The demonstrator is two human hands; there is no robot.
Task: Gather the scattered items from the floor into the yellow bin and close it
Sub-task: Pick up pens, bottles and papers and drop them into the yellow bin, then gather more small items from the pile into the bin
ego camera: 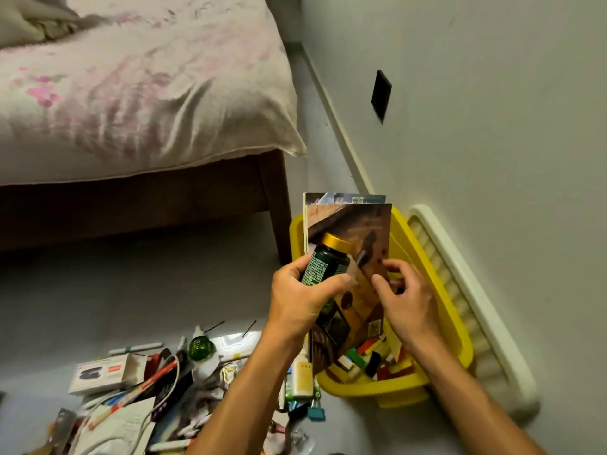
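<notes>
Your left hand (pixel 303 297) raised ahead of you, fingers (pixel 297 267) and thumb curled around a dark green bottle (pixel 323 262), your right hand (pixel 405 298) just beside it, fingers loosely curled, both forearms bare, reaching forward

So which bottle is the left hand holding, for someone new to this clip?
Find the yellow bin by the wall, with books standing in it. The left hand grips a dark green bottle before them; its gold cap distinguishes it from the round green bottle on the floor.
</notes>
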